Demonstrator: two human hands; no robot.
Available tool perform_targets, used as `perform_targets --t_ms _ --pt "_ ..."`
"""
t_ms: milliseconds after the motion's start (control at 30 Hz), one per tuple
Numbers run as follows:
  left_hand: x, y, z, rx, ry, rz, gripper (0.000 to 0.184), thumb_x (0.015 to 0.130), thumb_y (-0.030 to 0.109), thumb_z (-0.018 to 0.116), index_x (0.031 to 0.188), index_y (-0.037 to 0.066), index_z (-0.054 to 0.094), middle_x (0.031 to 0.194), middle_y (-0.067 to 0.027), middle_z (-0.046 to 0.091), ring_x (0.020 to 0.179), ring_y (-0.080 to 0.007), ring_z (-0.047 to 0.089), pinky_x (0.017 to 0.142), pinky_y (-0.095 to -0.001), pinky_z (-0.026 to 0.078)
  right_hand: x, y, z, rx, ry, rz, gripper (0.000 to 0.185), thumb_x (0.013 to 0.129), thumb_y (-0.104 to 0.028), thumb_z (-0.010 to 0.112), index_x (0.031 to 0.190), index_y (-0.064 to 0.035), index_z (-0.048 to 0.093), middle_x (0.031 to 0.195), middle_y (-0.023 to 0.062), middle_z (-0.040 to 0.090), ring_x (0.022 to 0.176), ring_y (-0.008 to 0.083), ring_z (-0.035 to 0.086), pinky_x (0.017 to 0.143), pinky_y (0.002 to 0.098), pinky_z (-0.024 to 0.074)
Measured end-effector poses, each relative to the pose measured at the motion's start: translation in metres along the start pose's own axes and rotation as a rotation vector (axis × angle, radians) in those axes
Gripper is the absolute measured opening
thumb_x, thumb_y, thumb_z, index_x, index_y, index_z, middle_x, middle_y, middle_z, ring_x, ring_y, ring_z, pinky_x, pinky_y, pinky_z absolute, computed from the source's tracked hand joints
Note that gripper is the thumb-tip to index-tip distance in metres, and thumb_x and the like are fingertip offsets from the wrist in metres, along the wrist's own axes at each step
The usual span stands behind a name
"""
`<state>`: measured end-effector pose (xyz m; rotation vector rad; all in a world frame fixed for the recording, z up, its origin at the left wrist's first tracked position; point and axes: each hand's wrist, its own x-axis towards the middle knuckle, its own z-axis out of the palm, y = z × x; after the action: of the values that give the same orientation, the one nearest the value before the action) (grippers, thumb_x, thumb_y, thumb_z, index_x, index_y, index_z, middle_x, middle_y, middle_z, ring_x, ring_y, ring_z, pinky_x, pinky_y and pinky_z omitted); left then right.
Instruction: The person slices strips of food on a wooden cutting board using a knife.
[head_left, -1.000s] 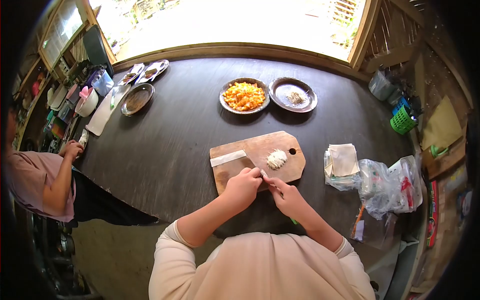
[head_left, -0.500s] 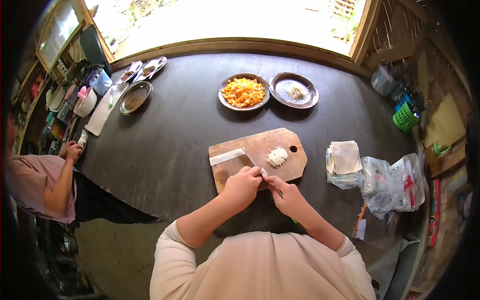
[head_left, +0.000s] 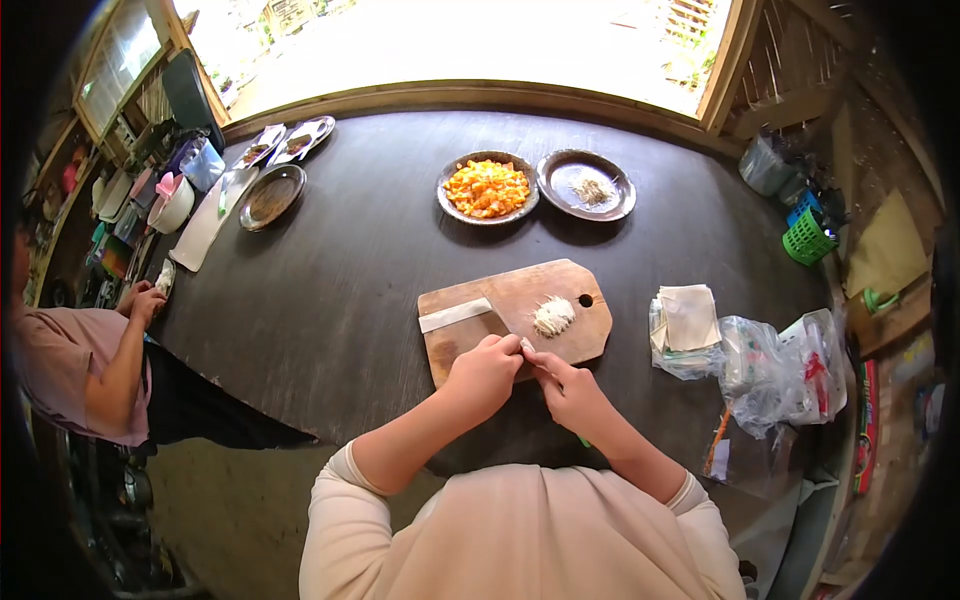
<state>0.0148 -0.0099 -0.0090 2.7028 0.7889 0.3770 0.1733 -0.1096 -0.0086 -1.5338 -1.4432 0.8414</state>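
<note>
My left hand is closed at the near edge of a wooden cutting board, its fingertips pinching a small whitish piece. Against that piece rest the fingers of my right hand, also closed. A green end sticks out below the right palm; the rest of that object is hidden, so its kind is unclear. Just beyond the hands lies a small heap of pale shreds, near the board's hole. A flat white strip lies along the board's left part.
At the back stand a bowl of orange diced food and a dark plate with dry shreds. Stacked cloth-like squares and plastic bags lie right. Another person works at left, near a dark bowl and long white tray.
My hands stay almost in place, with the right fingers shifting slightly at the whitish piece. The scene is otherwise nearly the same, apart from a slight camera shift.
</note>
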Motion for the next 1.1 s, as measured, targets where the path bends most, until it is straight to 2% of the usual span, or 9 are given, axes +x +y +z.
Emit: perform_targets --t_ms 67,167,400,700,767,800,867,1000,1100 --pt "-0.001 0.000 -0.001 -0.013 -0.019 -0.008 0.014 0.081 0.008 0.063 0.093 0.008 0.070 0.101 -0.0031 0.062 0.101 -0.0244 0.061 0.080 -0.0357 0.056 -0.005 -0.007 -0.002 0.027 -0.023 0.118 0.032 0.101 -0.008 0.050 0.133 -0.0084 0.058 0.065 0.0069 0.060 0.051 0.0086 0.054 0.051 0.0266 0.0459" --pt "0.000 0.000 -0.002 -0.022 -0.031 -0.011 0.014 0.081 0.008 0.063 0.092 0.007 0.071 0.100 -0.0032 0.061 0.101 -0.0241 0.061 0.080 -0.0357 0.056 -0.008 -0.002 -0.003 0.074 -0.042 0.131 0.033 0.102 -0.010 0.049 0.134 -0.0094 0.058 0.062 0.0055 0.059 0.046 0.0082 0.052 0.047 0.0260 0.0429" --pt "-0.001 0.000 -0.001 -0.007 0.007 0.001 0.014 0.082 0.008 0.063 0.093 0.007 0.071 0.098 -0.0034 0.061 0.100 -0.0241 0.061 0.081 -0.0356 0.055 0.005 0.005 0.001 0.020 -0.004 0.067 0.033 0.102 -0.011 0.049 0.134 -0.0101 0.057 0.060 0.0043 0.058 0.045 0.0081 0.051 0.045 0.0265 0.0425" --pt "-0.001 0.000 -0.001 -0.029 -0.031 -0.013 0.014 0.082 0.008 0.063 0.093 0.007 0.070 0.100 -0.0033 0.061 0.101 -0.0239 0.061 0.080 -0.0355 0.056 -0.001 -0.005 -0.002 0.080 -0.070 0.196 0.033 0.102 -0.011 0.050 0.134 -0.0112 0.058 0.062 0.0030 0.058 0.046 0.0078 0.049 0.046 0.0258 0.0430" --pt "-0.001 0.001 -0.001 -0.005 -0.011 -0.008 0.012 0.082 0.009 0.063 0.092 0.007 0.070 0.099 -0.0032 0.062 0.100 -0.0242 0.061 0.079 -0.0358 0.056 0.002 -0.006 0.000 0.008 -0.019 0.088 0.032 0.099 -0.007 0.050 0.130 -0.0059 0.059 0.103 0.0242 0.070 0.099 0.0356 0.070 0.080 0.0337 0.0534" --pt "-0.001 0.001 -0.001 -0.004 -0.013 -0.004 0.012 0.082 0.009 0.063 0.092 0.007 0.070 0.099 -0.0032 0.062 0.100 -0.0242 0.061 0.079 -0.0358 0.056 0.002 -0.003 0.000 0.009 -0.015 0.088 0.032 0.099 -0.007 0.050 0.130 -0.0059 0.059 0.103 0.0242 0.070 0.099 0.0356 0.070 0.080 0.0337 0.0534" --pt "0.000 -0.001 0.000 -0.018 0.003 -0.005 0.012 0.082 0.009 0.063 0.092 0.007 0.070 0.099 -0.0034 0.061 0.100 -0.0243 0.061 0.079 -0.0362 0.056 0.003 0.003 0.001 0.033 -0.033 0.094 0.032 0.102 -0.012 0.051 0.134 -0.0098 0.058 0.067 0.0077 0.062 0.052 0.0100 0.053 0.054 0.0267 0.0465" --pt "0.000 -0.003 0.000 -0.019 -0.023 -0.005 0.012 0.082 0.009 0.063 0.092 0.007 0.070 0.099 -0.0039 0.061 0.101 -0.0244 0.061 0.080 -0.0362 0.056 -0.006 0.002 0.003 -0.008 0.046 -0.033 0.032 0.101 -0.009 0.051 0.132 -0.0079 0.058 0.082 0.0147 0.070 0.065 0.0147 0.063 0.066 0.0292 0.0513" --pt "0.000 -0.001 -0.002 -0.019 -0.037 -0.012 0.012 0.081 0.009 0.064 0.092 0.007 0.070 0.099 -0.0043 0.061 0.102 -0.0243 0.061 0.080 -0.0362 0.056 -0.003 -0.011 -0.005 0.025 -0.068 0.212 0.032 0.101 -0.008 0.052 0.131 -0.0059 0.058 0.098 0.0191 0.072 0.082 0.0190 0.069 0.078 0.0309 0.0525"
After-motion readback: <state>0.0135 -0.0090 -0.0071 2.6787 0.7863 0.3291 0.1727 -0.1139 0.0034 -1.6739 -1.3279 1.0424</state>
